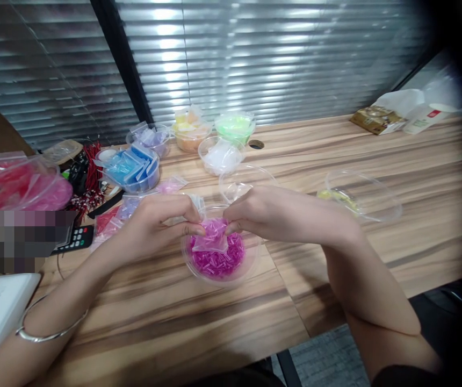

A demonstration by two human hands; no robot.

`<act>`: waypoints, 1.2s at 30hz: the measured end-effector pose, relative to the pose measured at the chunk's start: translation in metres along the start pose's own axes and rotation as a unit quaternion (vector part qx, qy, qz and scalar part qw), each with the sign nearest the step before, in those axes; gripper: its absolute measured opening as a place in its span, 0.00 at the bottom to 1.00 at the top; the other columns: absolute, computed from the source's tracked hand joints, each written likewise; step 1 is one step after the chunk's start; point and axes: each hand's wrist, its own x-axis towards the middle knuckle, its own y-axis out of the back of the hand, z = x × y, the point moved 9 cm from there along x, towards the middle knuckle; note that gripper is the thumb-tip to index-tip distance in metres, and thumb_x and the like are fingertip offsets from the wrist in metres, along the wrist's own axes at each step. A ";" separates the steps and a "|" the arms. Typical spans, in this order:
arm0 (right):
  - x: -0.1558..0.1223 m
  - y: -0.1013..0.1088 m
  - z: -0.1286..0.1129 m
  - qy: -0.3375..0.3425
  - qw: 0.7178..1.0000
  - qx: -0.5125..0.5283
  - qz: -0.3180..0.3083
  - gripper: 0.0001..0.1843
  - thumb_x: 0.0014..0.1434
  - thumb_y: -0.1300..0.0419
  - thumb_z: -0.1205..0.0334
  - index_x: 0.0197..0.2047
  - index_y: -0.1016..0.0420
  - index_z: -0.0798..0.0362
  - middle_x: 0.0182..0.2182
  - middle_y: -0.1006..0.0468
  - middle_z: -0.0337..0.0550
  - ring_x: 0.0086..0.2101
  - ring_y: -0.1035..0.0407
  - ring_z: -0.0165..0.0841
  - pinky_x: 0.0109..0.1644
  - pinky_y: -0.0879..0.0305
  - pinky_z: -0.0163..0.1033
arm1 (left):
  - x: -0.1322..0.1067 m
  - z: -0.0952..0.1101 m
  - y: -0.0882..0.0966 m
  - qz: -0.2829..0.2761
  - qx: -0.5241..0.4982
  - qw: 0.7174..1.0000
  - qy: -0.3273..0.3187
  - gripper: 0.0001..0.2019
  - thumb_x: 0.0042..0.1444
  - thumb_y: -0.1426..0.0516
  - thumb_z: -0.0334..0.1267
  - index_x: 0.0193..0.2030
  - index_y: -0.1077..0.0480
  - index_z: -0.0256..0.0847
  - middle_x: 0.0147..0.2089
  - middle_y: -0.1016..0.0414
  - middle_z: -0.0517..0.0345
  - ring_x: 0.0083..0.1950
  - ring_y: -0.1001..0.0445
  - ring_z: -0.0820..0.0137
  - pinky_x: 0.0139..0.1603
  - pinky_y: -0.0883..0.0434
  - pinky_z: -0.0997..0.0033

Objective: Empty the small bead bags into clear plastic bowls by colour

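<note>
Little pink plastic bag (214, 236) is just below mid-frame, over a clear bowl (252, 262) of magenta tubes (219, 264). Left hand (165, 217) is pinching its left side, fingers nearly closed; right hand (255, 214) pinches the other side. Blue packets (140, 164) sit upper left.

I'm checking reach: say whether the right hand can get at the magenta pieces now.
Probably not yet: the right hand pinches a pink bag. Once freed, the open bowl of magenta pieces seems within reach.
</note>
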 end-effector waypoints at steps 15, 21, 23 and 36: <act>-0.007 0.006 0.001 0.008 1.000 -0.003 0.023 0.12 0.63 0.49 0.73 0.31 0.29 0.55 0.23 0.33 0.35 0.23 0.43 0.25 0.29 0.53 0.35 | -0.007 0.007 -0.007 0.090 0.002 0.993 -0.073 0.07 0.58 0.39 0.24 0.41 0.28 0.38 0.36 0.24 0.56 0.36 0.25 0.72 0.38 0.28 0.74; -0.018 0.021 0.001 0.031 0.998 0.000 0.058 0.12 0.65 0.49 0.71 0.36 0.25 0.55 0.25 0.30 0.37 0.26 0.41 0.27 0.31 0.51 0.36 | -0.005 0.005 0.012 0.126 0.007 0.990 -0.068 0.11 0.58 0.42 0.20 0.41 0.26 0.40 0.37 0.20 0.57 0.39 0.21 0.72 0.40 0.25 0.74; -0.018 0.021 0.001 0.027 0.998 -0.009 0.060 0.12 0.65 0.49 0.71 0.35 0.25 0.55 0.25 0.30 0.37 0.25 0.41 0.27 0.31 0.51 0.36 | -0.005 0.010 0.010 0.124 0.021 0.989 -0.081 0.11 0.58 0.42 0.20 0.41 0.26 0.39 0.36 0.20 0.56 0.39 0.21 0.72 0.40 0.24 0.75; -0.013 0.013 0.002 0.002 0.998 -0.048 0.050 0.10 0.63 0.48 0.72 0.31 0.31 0.54 0.24 0.32 0.36 0.24 0.42 0.26 0.30 0.53 0.35 | -0.013 0.008 0.006 0.175 0.039 0.981 -0.076 0.11 0.55 0.37 0.25 0.43 0.27 0.40 0.34 0.22 0.58 0.36 0.22 0.71 0.40 0.25 0.72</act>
